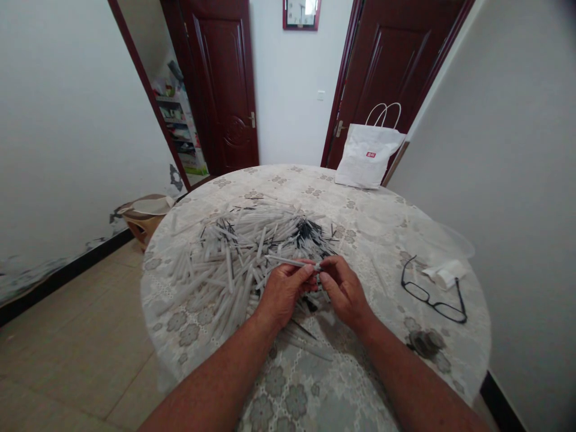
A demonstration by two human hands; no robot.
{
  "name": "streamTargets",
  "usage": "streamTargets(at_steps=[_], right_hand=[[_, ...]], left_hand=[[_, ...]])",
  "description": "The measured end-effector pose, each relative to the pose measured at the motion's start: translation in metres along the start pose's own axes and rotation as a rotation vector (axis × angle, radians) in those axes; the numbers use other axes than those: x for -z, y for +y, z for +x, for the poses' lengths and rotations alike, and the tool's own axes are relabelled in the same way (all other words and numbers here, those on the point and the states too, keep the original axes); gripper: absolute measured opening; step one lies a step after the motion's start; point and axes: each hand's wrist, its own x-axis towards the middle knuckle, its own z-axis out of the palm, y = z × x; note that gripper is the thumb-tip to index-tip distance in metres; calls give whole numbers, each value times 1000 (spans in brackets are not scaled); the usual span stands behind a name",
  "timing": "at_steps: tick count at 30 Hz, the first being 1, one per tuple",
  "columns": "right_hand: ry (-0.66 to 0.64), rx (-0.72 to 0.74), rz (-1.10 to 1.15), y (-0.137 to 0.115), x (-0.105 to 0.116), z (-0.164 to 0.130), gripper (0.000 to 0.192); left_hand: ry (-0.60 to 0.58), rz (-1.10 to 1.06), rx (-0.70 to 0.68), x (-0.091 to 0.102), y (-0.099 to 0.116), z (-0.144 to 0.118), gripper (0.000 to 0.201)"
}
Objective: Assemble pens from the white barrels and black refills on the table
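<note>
A large heap of white pen barrels mixed with thin black refills covers the middle of a round table with a patterned cloth. My left hand pinches one white pen barrel that sticks out to the left above the heap. My right hand meets it at the barrel's right end, its fingertips closed on that end. Whether a refill is between the fingers I cannot tell. Both hands hover over the heap's near edge.
Black-framed glasses lie on the table's right side, next to a folded white cloth. A white paper bag stands at the far edge against a wall. Dark red doors behind, a low stool on the floor left.
</note>
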Motion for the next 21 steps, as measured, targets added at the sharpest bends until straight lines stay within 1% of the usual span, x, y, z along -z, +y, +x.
streamTargets(at_steps=[3,8,10,13,15,18,21], right_hand=[[-9,33,-75,-3,0,1,14],[-68,0,-49,0,0,1,33],[-54,-4,-25,1,0,1,30],[-10,12,-28,0,1,0,16],[3,29,-67,-1,1,0,14],[-28,12,-66,-3,2,0,22],[-73,-38,32,-2,2,1,33]], left_hand=[[-3,-1,-1,0,0,0,32],[-3,12,16,1,-2,1,34],[-4,15,20,2,-3,1,35],[-10,17,6,3,-3,2,34],[-12,20,2,2,-3,2,33],[0,24,19,1,-1,1,34],[5,34,39,0,-1,1,35]])
